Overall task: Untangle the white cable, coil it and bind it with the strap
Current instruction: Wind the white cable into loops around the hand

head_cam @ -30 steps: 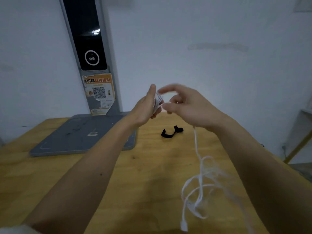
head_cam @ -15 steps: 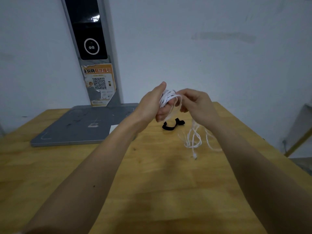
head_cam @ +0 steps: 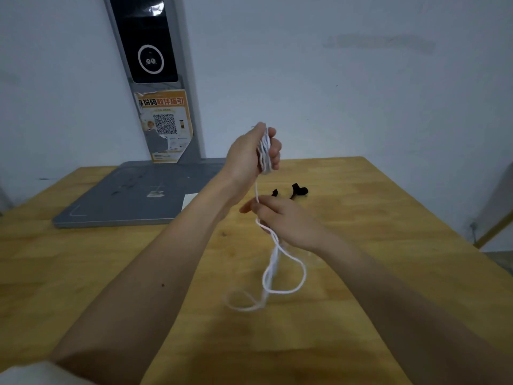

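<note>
Cable [head_cam: 270, 262] is wound round the raised left hand [head_cam: 249, 154], fingers closed on the turns to keep the coil. Right hand [head_cam: 280, 220], at 6 o'clock below, pinches the slack to feed it. Strap [head_cam: 298, 189] waits at 12 o'clock beyond.

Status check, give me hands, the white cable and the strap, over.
Left hand raised, shut on white cable coil. Right hand pinching the loose run below; slack loops dangle over the table. Black strap on table beyond, untouched. Nothing in the way.
</note>
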